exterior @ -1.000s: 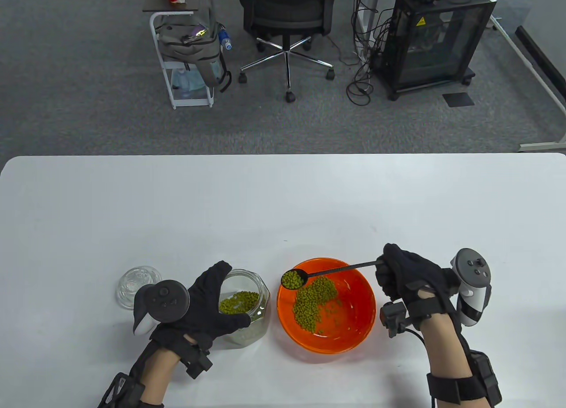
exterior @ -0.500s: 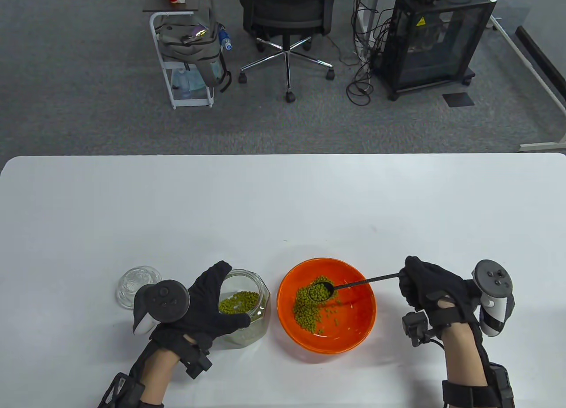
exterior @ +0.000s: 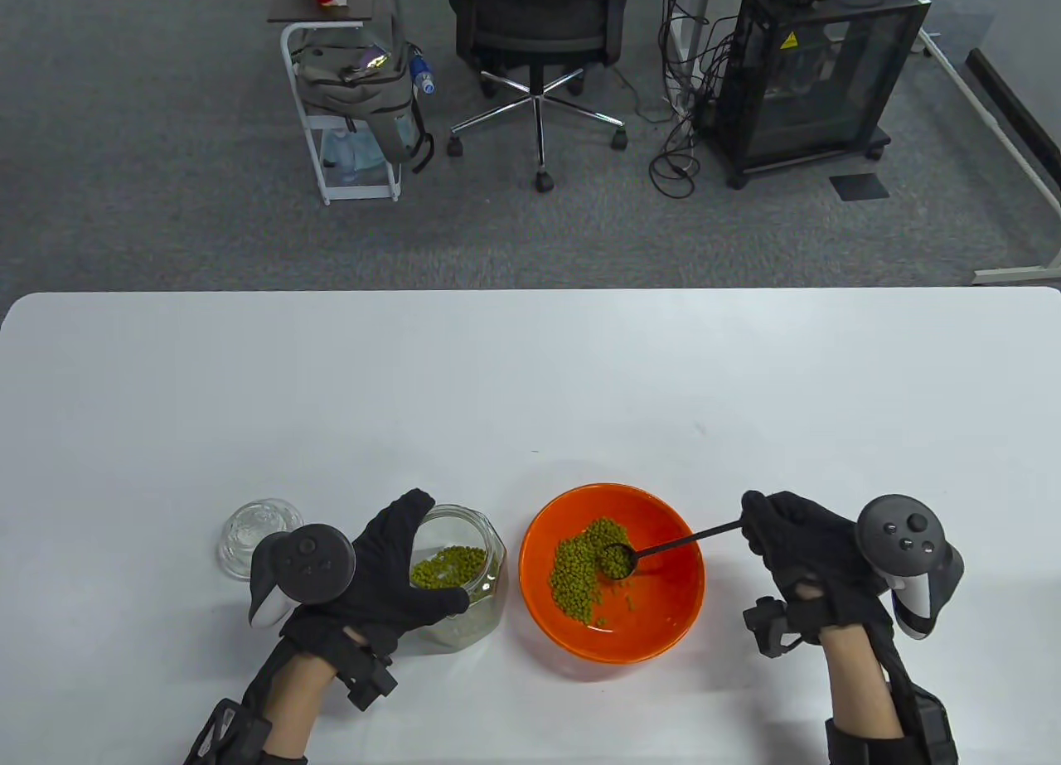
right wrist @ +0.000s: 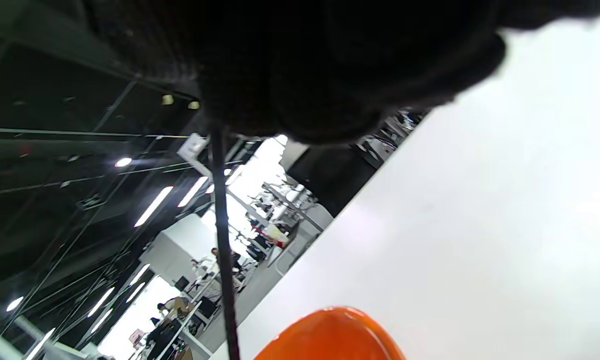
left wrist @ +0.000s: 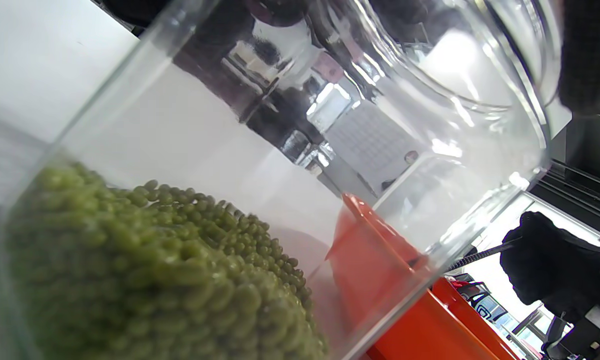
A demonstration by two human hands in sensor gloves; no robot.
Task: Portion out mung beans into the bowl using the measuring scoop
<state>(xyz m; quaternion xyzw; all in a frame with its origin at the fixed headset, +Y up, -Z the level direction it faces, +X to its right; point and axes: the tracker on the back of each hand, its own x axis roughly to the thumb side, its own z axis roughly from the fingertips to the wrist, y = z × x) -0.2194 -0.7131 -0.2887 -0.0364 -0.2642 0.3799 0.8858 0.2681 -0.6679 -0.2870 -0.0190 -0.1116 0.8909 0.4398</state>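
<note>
An orange bowl point(exterior: 663, 616) near the table's front edge holds a heap of green mung beans point(exterior: 576, 570). My right hand point(exterior: 800, 549) pinches the thin black handle of the measuring scoop point(exterior: 617, 559), whose bowl lies tipped among the beans. Left of the bowl stands an open glass jar point(exterior: 481, 549) partly filled with mung beans point(left wrist: 145, 270); my left hand point(exterior: 390, 574) grips it from the near side. In the right wrist view the scoop handle point(right wrist: 222, 240) runs down from my gloved fingers toward the orange bowl rim point(right wrist: 334, 332).
The jar's glass lid point(exterior: 253, 533) lies on the white table point(exterior: 530, 384) just left of my left hand. Beyond the table's far edge stand an office chair point(exterior: 539, 44), a cart with a bag point(exterior: 352, 94) and a black cabinet point(exterior: 816, 77).
The scoop, full of beans at the bowl's left rim, moved right into the bowl and tipped its beans onto the heap. My right hand shifted right and rolled. The left hand stayed still.
</note>
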